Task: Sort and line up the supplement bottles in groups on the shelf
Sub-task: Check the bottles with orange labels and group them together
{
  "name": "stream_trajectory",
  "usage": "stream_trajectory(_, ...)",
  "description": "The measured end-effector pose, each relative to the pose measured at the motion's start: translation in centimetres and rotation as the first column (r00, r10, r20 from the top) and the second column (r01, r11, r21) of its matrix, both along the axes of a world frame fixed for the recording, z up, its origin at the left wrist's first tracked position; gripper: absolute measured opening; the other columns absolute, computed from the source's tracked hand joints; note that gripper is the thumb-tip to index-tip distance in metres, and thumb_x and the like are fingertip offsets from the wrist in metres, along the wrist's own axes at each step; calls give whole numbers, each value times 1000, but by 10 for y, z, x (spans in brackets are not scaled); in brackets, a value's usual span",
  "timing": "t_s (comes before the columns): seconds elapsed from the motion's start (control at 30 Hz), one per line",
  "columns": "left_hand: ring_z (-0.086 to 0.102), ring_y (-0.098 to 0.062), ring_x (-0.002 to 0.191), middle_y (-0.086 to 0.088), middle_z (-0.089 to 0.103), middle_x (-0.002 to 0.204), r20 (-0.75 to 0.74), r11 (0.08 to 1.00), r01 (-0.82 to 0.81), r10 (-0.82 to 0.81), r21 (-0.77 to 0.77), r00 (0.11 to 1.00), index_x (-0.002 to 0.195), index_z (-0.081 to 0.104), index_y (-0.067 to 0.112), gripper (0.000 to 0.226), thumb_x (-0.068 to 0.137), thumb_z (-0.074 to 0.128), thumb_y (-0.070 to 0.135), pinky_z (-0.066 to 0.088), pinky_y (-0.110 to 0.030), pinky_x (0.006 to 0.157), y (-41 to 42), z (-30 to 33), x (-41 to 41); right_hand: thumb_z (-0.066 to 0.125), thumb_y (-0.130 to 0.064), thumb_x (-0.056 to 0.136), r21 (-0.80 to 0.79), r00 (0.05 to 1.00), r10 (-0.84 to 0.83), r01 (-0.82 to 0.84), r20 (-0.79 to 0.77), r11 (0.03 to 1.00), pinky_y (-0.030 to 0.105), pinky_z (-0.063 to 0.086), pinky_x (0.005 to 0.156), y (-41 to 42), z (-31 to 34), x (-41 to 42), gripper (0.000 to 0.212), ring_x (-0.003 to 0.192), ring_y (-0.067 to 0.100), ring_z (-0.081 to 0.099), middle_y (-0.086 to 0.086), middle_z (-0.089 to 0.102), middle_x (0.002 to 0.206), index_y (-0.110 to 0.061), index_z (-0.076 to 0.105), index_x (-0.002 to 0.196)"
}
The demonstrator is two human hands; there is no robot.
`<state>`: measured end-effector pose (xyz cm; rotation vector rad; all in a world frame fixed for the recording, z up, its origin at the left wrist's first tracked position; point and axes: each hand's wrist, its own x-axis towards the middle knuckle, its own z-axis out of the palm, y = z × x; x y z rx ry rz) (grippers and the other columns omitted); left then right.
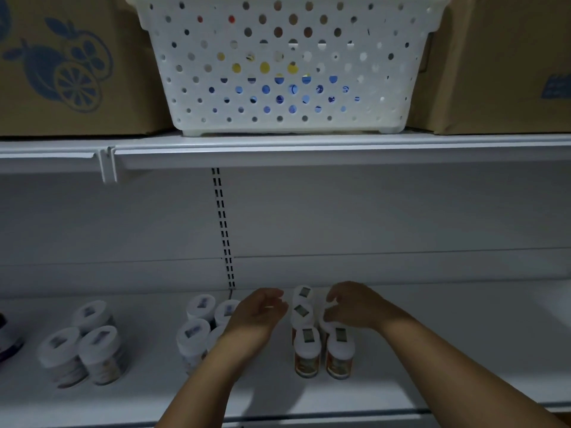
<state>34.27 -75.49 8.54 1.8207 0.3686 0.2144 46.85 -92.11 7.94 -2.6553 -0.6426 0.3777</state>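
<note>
Looking largest first: white shelf along the bottom, white perforated basket up at 12 o'clock, flanked by a cardboard box with blue fruit print at 10 and a plain cardboard box at 2. Down at 6, amber supplement bottles lined up in two short rows running toward the back. Clear bottles with white lids clustered at 7, another trio of white-lidded bottles at 8. Left hand hovering just left of the amber rows, fingers loosely curled, holding nothing. Right hand curled over the lid of a back bottle in the right row, apparently gripping it. Probably light, rigid plastic, slick sides, tippy when nudged, so best grabbed by the lid or around the body.
</note>
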Motion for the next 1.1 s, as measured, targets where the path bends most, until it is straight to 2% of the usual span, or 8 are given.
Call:
stream_trajectory(0.2,53,7,89,18,60,95,92,996,-21,13,88,996,102,61,24,14,91,57,16,39,4,63,-10,8,4,70,-31,79,147,994,-104,98,31,984,17,40,82,-1,-5,6,39,108,14,55,1,58,123,-17,62,114)
stream_trajectory(0.27,57,3,88,15,63,92,158,996,-60,49,65,986,94,65,21,15,90,58,9,40,2,64,-10,12,4,68,-32,80,213,981,-166,142,97,967,17,39,74,-10,6,5,31,94,10,55,1,63,115,-16,67,106)
stream_trajectory(0.37,65,-15,87,4,72,84,262,980,-136,170,-143,950,74,71,26,31,85,60,-1,49,-23,80,-13,19,5,68,-29,81,406,947,-252,155,197,901,17,39,61,-31,33,1,16,82,11,58,-2,66,89,-15,71,88)
stream_trajectory(0.43,66,-22,84,-3,72,80,272,955,-146,218,-260,937,71,71,22,31,84,59,-4,52,-30,76,-18,25,5,71,-23,81,590,937,-312,166,155,790,20,46,69,-42,55,-7,9,80,14,61,-5,65,82,-16,73,86)
stream_trajectory(0.53,66,-25,84,-9,70,87,133,925,-51,109,-377,985,88,67,8,14,92,54,6,54,-29,71,-33,31,5,71,-8,80,847,960,-228,252,-160,468,30,55,71,-46,74,-26,7,80,21,65,2,70,81,-15,72,78)
stream_trajectory(0.67,69,-32,78,-17,70,92,-22,791,90,-129,-605,991,105,62,4,36,96,45,35,57,-35,71,-49,30,-2,66,-3,82,894,934,-88,358,-347,269,22,54,58,-34,67,-55,9,66,17,68,7,72,71,-6,71,75)
stream_trajectory(0.8,66,-24,51,-20,69,72,-76,651,47,-159,-758,984,99,61,-4,51,93,44,44,54,-26,45,-44,29,-12,69,-14,82,881,924,-131,381,-358,279,27,53,56,-22,52,-69,21,57,16,61,6,63,61,-6,60,66)
stream_trajectory(1.1,52,-18,34,-14,59,55,-175,674,25,-228,-738,958,83,61,1,61,91,38,57,43,-18,35,-34,19,-34,71,-30,80,849,931,-231,356,-284,391,25,38,45,-8,46,-89,36,43,14,44,6,50,51,-9,50,60)
